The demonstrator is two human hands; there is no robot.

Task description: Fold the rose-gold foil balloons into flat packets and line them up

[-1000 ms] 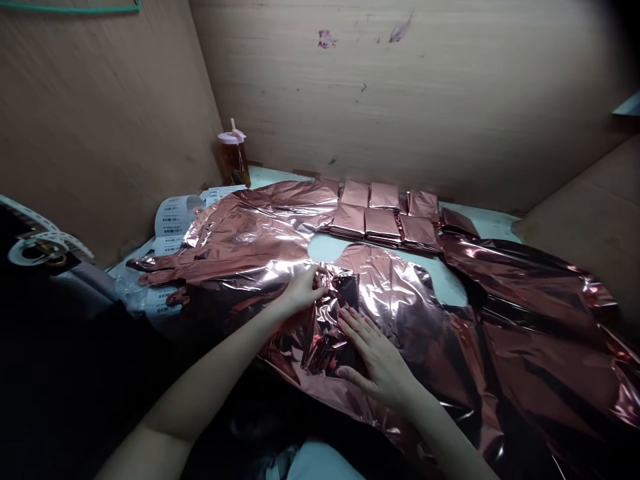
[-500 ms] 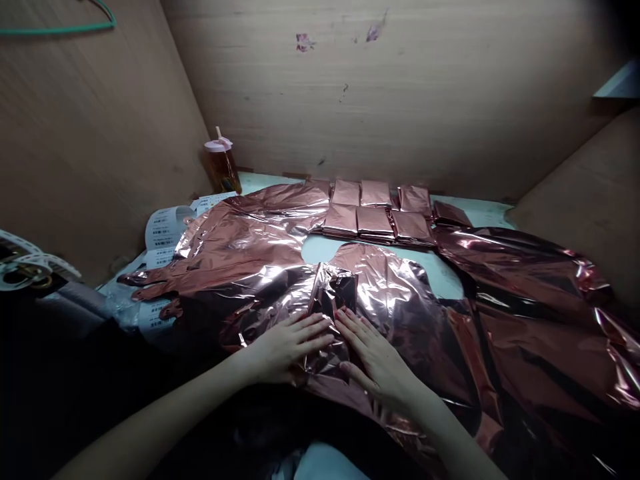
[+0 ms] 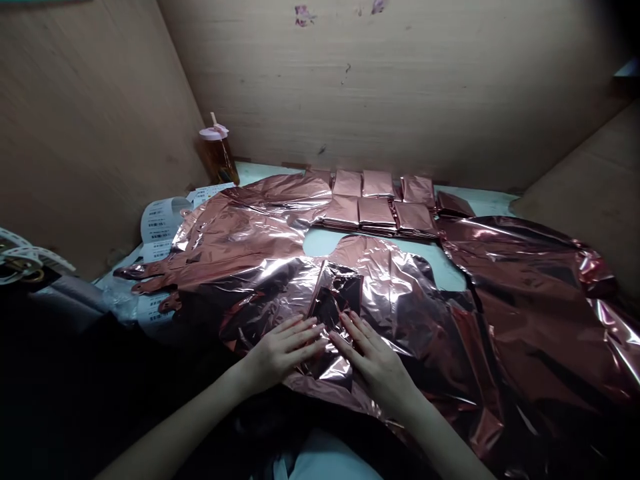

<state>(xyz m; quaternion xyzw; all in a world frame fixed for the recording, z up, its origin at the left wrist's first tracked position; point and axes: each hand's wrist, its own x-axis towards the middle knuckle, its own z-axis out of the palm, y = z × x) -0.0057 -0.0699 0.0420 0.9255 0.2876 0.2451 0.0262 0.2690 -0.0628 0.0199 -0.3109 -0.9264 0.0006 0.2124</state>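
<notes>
A folded strip of shiny rose-gold foil (image 3: 345,287), apparently a flat foil balloon, lies right in front of me. My left hand (image 3: 283,350) rests flat on its near left part, fingers stretched out. From the other side my right hand (image 3: 375,360) presses on it, fingers also extended, its fingertips close to the left ones. Neither hand grips anything. Beneath and around the strip spread large unfolded foil balloons (image 3: 240,233). Behind them sit several stacks of neatly folded foil packets (image 3: 377,212).
A lidded bottle with a straw (image 3: 219,157) stands in the back left corner. Barcode label strips (image 3: 160,223) curl near the left wall. More loose foil (image 3: 540,300) covers the right side. Wooden panels (image 3: 375,100) enclose the table (image 3: 320,242) at back and sides.
The camera view has tipped slightly downward. Both hands have slid a little toward me along the folded foil, so more of its far end shows. The stacks have stayed put.
</notes>
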